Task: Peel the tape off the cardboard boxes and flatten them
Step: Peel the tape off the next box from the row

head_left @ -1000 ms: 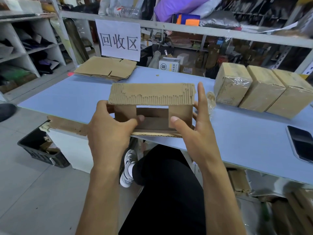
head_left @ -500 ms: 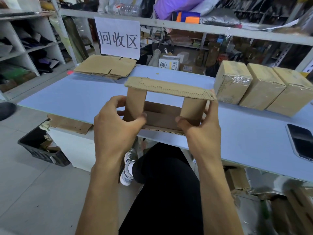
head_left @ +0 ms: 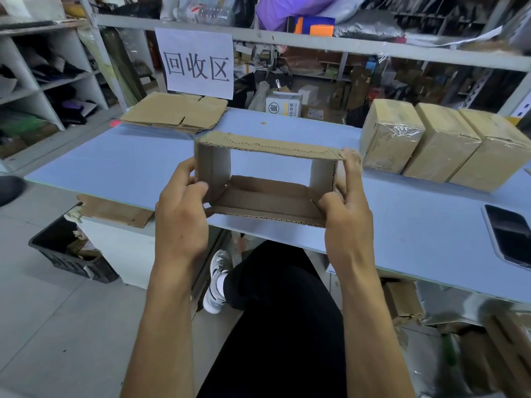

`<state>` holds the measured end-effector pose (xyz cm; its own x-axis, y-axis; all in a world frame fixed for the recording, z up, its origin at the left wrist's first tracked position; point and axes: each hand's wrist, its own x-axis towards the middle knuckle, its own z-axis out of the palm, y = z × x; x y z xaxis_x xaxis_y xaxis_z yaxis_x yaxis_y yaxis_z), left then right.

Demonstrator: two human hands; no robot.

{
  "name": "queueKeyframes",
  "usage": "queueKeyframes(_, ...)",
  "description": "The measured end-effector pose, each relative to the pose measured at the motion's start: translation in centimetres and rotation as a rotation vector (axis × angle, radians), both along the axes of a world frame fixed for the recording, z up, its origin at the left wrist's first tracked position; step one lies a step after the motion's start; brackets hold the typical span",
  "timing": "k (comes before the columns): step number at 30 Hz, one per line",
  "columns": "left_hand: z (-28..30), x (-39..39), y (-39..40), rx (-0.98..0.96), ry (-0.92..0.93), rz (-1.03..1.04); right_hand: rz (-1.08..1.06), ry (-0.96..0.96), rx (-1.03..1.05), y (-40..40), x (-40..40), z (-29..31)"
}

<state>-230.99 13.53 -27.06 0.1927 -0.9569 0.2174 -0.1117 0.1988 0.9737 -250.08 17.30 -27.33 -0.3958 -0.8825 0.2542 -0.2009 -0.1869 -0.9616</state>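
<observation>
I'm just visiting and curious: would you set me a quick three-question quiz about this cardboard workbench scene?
1. True or false: the open brown cardboard box is gripped by both the left hand and the right hand.
2. How many tape-wrapped cardboard boxes stand on the pale blue table?
3. The stack of flattened cardboard lies: A) on the floor, B) below the white paper sign, C) beside the black phone.

Key: 1 true; 2 three; 3 B.

At three o'clock the dark phone point(head_left: 510, 235) runs off the frame's edge, as does the rightmost taped box point(head_left: 495, 150). At five o'clock, things under the table point(head_left: 416, 225) are blurred beyond telling. The left hand point(head_left: 181, 216) hides the opened box's point(head_left: 267, 196) near left corner.
</observation>
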Motion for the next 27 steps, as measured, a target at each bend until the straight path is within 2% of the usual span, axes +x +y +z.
queueKeyframes(10,-1.1,0.6,-0.7,0.026,0.090,0.025,0.183,-0.021,0.013,-0.4,-0.4,-0.4)
queueKeyframes(15,-1.4,0.5,-0.6,0.046,0.144,0.068,0.248,0.042,0.046,-0.4,-0.5,-0.7)
queueKeyframes(23,-1.4,0.7,-0.6,0.045,0.040,-0.010,0.163,0.046,0.013,-0.7,-0.2,-0.8)
queueKeyframes(27,-1.4,0.7,-0.7,0.035,0.059,0.020,0.113,-0.036,-0.044,-0.6,-1.0,-0.9)
